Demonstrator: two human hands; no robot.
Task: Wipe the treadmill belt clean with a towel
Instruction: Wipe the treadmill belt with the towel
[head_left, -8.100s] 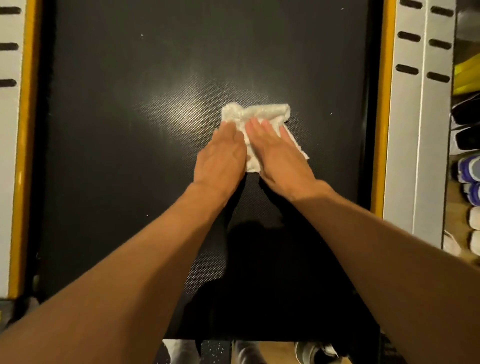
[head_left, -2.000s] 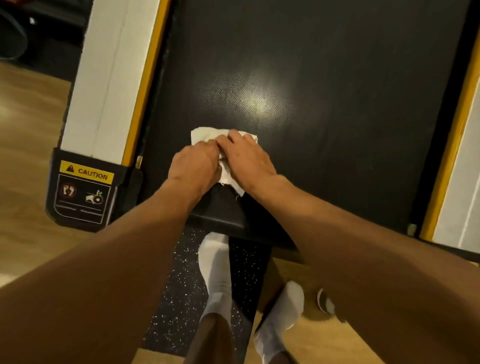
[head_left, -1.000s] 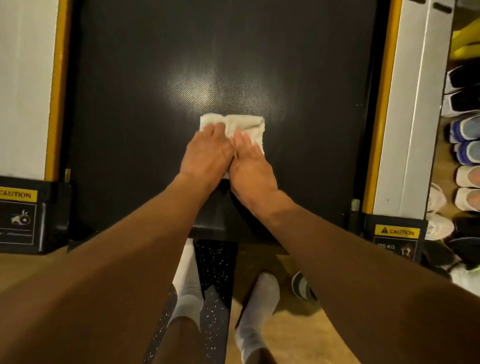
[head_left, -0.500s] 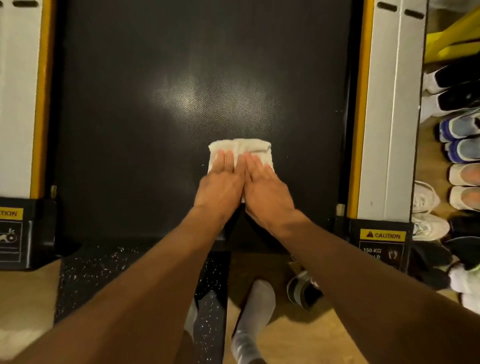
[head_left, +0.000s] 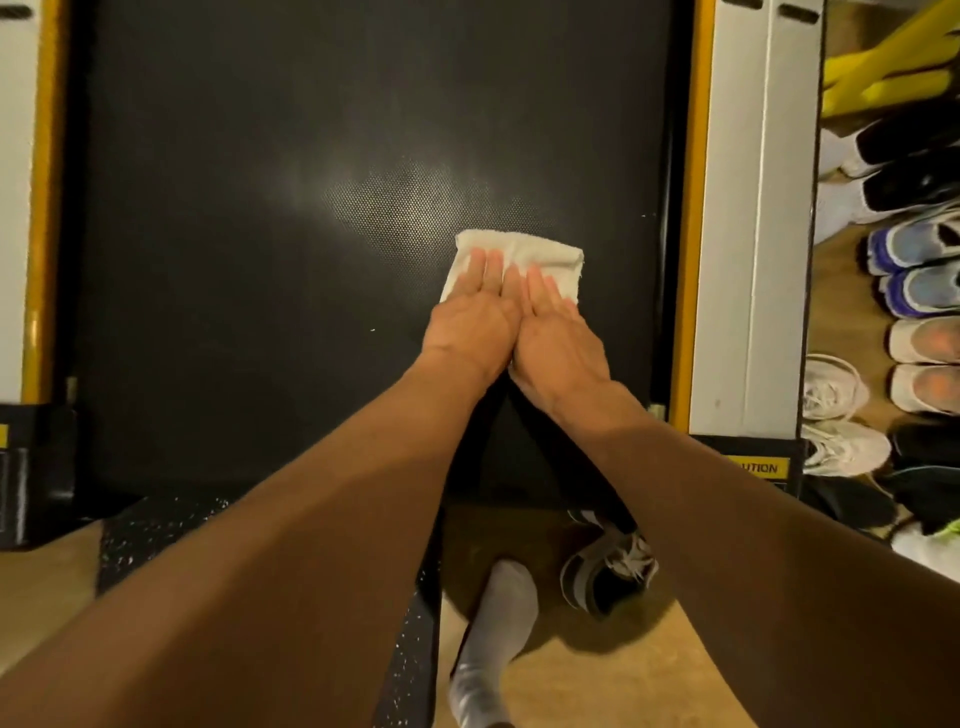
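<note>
A folded white towel (head_left: 540, 252) lies flat on the black treadmill belt (head_left: 249, 291), right of the belt's middle and near its rear end. My left hand (head_left: 475, 325) and my right hand (head_left: 558, 338) rest side by side on the towel's near half, palms down, fingers straight and together, pressing it onto the belt. Only the towel's far edge and corners show beyond my fingertips.
Yellow-edged white side rails run along the belt, the right rail (head_left: 748, 218) ending in a black cap with a caution label (head_left: 758, 467). Several shoes (head_left: 914, 291) line the floor at right. My socked foot (head_left: 493, 644) and a dark shoe (head_left: 608, 571) are behind the treadmill.
Both hands have slid the towel to the right and a little forward on the belt over the last second. The fingers have flattened out over it.
</note>
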